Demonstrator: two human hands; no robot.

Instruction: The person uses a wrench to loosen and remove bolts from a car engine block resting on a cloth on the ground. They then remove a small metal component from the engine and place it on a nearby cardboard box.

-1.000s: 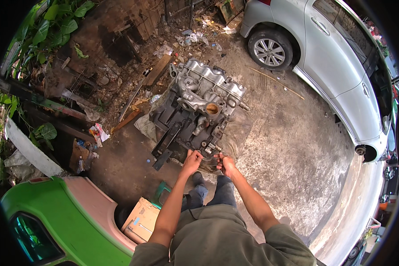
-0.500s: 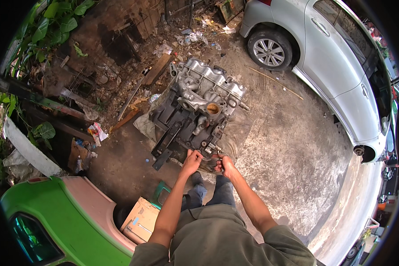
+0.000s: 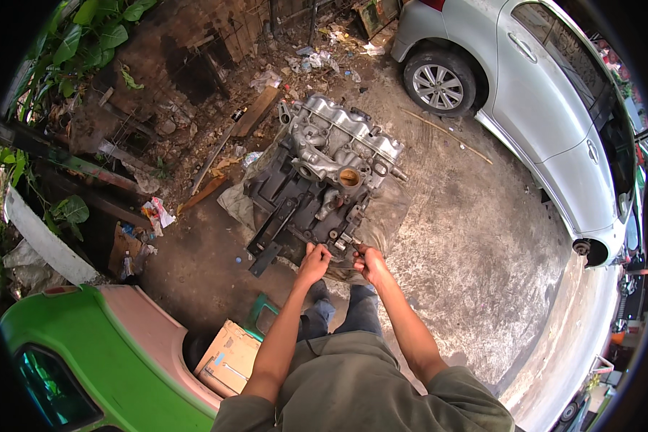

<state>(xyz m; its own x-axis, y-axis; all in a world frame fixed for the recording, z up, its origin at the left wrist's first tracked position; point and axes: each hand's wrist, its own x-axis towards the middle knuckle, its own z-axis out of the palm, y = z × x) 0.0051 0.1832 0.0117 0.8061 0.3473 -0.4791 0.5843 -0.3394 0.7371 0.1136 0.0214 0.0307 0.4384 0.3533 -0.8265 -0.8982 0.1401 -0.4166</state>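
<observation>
A car engine (image 3: 313, 169) with a silver ribbed top and a dark, grimy block sits on a cloth on the ground in front of me. My left hand (image 3: 315, 263) is closed at the engine's near edge, its fingers pinched together. My right hand (image 3: 369, 263) is also closed, beside a small metal fitting (image 3: 345, 240) on the near right corner of the engine. A thin strand seems to run between the two hands, too fine to name. What lies inside either set of fingers is hidden.
A crumpled cloth (image 3: 392, 216) spreads under the engine. A cardboard box (image 3: 230, 353) with a wrench on top and a green plastic stool (image 3: 259, 311) stand at lower left, beside a green car body (image 3: 122, 353). A silver car (image 3: 547, 108) stands at right. Litter and planks (image 3: 255, 111) lie beyond.
My right hand has turned and moved slightly up and right, closer to the metal fitting. My left hand stays nearly in place, a little further right. The engine appears shifted slightly in view.
</observation>
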